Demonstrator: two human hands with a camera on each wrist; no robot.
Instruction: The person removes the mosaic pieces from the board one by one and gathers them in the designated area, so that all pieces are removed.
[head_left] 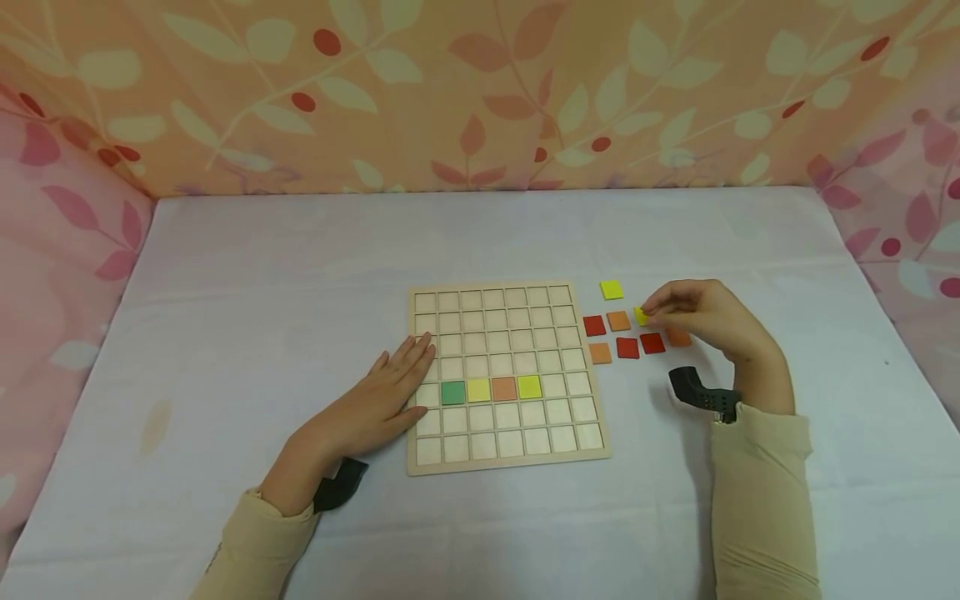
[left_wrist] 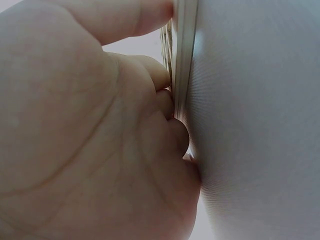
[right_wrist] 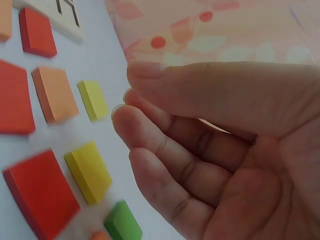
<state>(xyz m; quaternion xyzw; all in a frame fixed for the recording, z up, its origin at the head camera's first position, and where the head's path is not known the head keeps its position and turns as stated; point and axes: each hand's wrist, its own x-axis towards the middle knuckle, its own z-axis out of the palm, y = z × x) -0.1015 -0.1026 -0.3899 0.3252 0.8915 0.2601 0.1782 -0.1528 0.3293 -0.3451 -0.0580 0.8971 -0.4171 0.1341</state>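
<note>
The left hand point(head_left: 378, 402) rests straight-fingered on the left edge of a wooden grid board point(head_left: 509, 417); past its right edge, the right hand point(head_left: 707, 318), loosely curled, holding nothing, hovers by a yellow square tile point(head_left: 640, 317).

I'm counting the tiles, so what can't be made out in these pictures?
- Head view: the yellow tile at the right hand is partly covered by those fingertips.
- Head view: the left hand hides part of the left column of the board.
- Right wrist view: the green tile and lowest orange tile are cut off by the bottom edge.
- Left wrist view: tiles on the board don't show, given the edge-on angle.
</note>
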